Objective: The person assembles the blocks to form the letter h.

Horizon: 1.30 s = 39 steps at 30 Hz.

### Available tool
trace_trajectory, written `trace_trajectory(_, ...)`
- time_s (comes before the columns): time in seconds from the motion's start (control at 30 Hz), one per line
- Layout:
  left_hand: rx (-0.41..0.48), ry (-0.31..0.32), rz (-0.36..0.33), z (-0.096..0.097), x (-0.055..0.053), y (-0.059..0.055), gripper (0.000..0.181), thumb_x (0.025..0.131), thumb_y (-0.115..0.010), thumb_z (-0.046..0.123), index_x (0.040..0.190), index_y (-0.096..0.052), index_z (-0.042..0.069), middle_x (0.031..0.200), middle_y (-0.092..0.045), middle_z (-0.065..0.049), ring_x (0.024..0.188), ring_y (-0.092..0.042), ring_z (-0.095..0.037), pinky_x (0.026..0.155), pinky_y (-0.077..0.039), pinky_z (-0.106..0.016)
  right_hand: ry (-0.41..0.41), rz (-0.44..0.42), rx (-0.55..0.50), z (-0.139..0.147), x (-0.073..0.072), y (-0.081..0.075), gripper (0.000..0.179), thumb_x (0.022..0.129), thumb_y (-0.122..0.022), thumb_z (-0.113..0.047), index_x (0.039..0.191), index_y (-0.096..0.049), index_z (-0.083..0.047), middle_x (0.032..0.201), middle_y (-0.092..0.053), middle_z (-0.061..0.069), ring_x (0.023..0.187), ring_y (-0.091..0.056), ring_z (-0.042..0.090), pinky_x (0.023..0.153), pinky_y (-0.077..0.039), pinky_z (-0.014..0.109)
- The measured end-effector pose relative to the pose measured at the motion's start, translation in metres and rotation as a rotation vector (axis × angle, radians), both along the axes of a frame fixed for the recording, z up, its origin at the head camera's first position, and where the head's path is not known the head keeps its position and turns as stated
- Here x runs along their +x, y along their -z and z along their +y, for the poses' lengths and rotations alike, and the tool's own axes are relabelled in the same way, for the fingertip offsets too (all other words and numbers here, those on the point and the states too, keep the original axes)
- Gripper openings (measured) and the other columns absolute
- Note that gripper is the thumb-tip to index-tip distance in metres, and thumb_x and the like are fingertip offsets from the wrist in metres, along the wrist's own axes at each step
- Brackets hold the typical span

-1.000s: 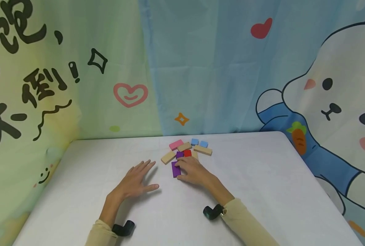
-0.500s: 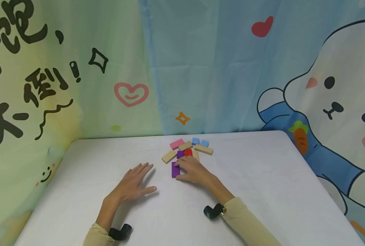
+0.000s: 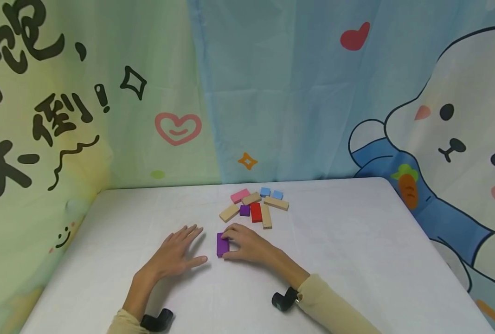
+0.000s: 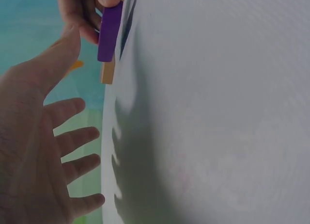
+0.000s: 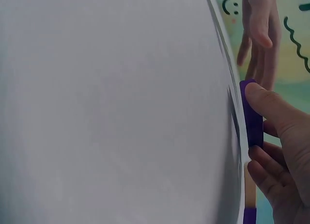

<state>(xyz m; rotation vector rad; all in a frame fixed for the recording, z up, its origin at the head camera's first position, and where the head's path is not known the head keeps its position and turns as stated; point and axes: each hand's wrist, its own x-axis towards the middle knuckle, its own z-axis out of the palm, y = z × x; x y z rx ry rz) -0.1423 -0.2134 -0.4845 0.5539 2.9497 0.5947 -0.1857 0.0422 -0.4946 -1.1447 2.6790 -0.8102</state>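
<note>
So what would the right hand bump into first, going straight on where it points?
Probably the left hand, spread open just beyond the purple block the right hand grips. Heights are hard to judge, so it might miss.

Purple block [image 3: 221,245], red block [image 3: 256,213], pink block [image 3: 240,195], white table [image 3: 335,241], beige sleeve [image 3: 335,306], heart-printed green-and-blue curtain [image 3: 251,69]

The purple block [image 3: 221,246] looks like smooth painted wood, and the tan blocks [image 3: 266,218] like bare matt wood. The desk [image 3: 347,241] has a matt, cloth-like surface. The curtain [image 3: 272,93] is softly creased printed fabric; the sleeves [image 3: 335,306] are matt cloth, the wrist cameras [image 3: 284,300] apparently plastic.
</note>
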Motion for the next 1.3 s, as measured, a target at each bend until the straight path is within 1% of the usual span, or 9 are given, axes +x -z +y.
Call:
trace_trajectory(0.13,0.014,-0.012,0.010,-0.005,0.002,-0.001,0.080,0.085,-0.060,0.062,0.148,-0.040,0.017,0.154,-0.039,-0.013,0.143,-0.032,-0.041,0.111,-0.025,-0.067,-0.031,-0.019,0.014,-0.012,0.008,-0.003,0.052,0.085,-0.073,-0.040,0.128,-0.060,-0.016,0.125,-0.058,-0.001,0.116,-0.055,0.011,0.102,-0.047,0.029)
trace_trajectory(0.33,0.031,-0.015,0.022,-0.011,0.004,-0.003,0.079,0.085,-0.061,0.060,0.148,-0.041,0.016,0.153,-0.039,-0.014,0.142,-0.033,-0.042,0.112,-0.026,-0.064,-0.073,-0.022,0.038,-0.034,0.015,-0.002,0.069,0.085,-0.073,-0.042,0.140,-0.047,-0.011,0.130,-0.057,0.003,0.118,-0.054,0.012,0.102,-0.047,0.026)
trace_trajectory(0.47,0.042,-0.024,0.002,-0.015,0.007,-0.005,0.078,0.086,-0.061,0.060,0.147,-0.042,0.016,0.153,-0.039,-0.013,0.142,-0.033,-0.042,0.112,-0.027,-0.064,-0.074,-0.057,0.034,-0.046,0.020,-0.004,0.077,0.084,-0.074,-0.042,0.145,-0.041,-0.008,0.129,-0.057,0.005,0.115,-0.055,0.010,0.101,-0.047,0.024)
trace_trajectory(0.67,0.049,-0.030,-0.014,-0.024,0.012,-0.006,0.073,0.086,-0.062,0.057,0.144,-0.048,0.015,0.152,-0.042,-0.013,0.140,-0.036,-0.043,0.109,-0.030,-0.065,-0.067,-0.101,0.033,-0.055,0.027,-0.007,0.082,0.083,-0.075,-0.041,0.147,-0.037,-0.008,0.126,-0.057,0.004,0.113,-0.054,0.010,0.099,-0.048,0.024)
trace_trajectory(0.83,0.056,-0.027,-0.033,-0.029,0.015,-0.007,0.070,0.086,-0.063,0.058,0.140,-0.053,0.014,0.146,-0.049,-0.011,0.135,-0.043,-0.040,0.106,-0.035,-0.063,-0.075,-0.055,0.101,-0.060,0.031,-0.006,0.081,0.084,-0.074,-0.043,0.147,-0.037,-0.008,0.129,-0.055,0.004,0.113,-0.052,0.010,0.098,-0.047,0.021)
trace_trajectory(0.97,0.078,-0.028,-0.048,-0.032,0.018,-0.008,0.068,0.084,-0.065,0.057,0.136,-0.056,0.015,0.137,-0.058,-0.009,0.130,-0.051,-0.036,0.104,-0.041,-0.058,-0.082,0.006,0.158,-0.061,0.034,-0.008,0.084,0.083,-0.071,-0.050,0.148,-0.037,-0.009,0.132,-0.053,0.003,0.115,-0.052,0.011,0.099,-0.047,0.022)
trace_trajectory(1.07,0.100,-0.021,-0.050,-0.031,0.021,-0.007,0.066,0.083,-0.067,0.057,0.134,-0.058,0.016,0.131,-0.062,-0.005,0.127,-0.054,-0.032,0.103,-0.043,-0.055,-0.047,0.029,0.174,-0.055,0.031,-0.010,0.088,0.081,-0.071,-0.055,0.148,-0.036,-0.011,0.136,-0.052,0.002,0.122,-0.051,0.013,0.102,-0.047,0.027)
trace_trajectory(1.13,0.108,-0.006,-0.050,-0.031,0.022,-0.006,0.066,0.081,-0.069,0.058,0.133,-0.059,0.017,0.129,-0.063,-0.002,0.125,-0.056,-0.029,0.102,-0.045,-0.053,0.001,0.017,0.171,-0.048,0.026,-0.012,0.088,0.080,-0.071,-0.056,0.148,-0.036,-0.013,0.140,-0.050,0.003,0.128,-0.049,0.017,0.106,-0.045,0.032)
trace_trajectory(1.3,0.093,0.034,-0.045,-0.028,0.025,-0.004,0.069,0.077,-0.072,0.057,0.132,-0.060,0.017,0.125,-0.064,0.003,0.121,-0.057,-0.025,0.099,-0.048,-0.050,0.151,-0.099,0.112,-0.026,0.002,-0.019,0.086,0.081,-0.072,-0.052,0.149,-0.035,-0.015,0.149,-0.043,0.006,0.139,-0.041,0.022,0.110,-0.042,0.041)
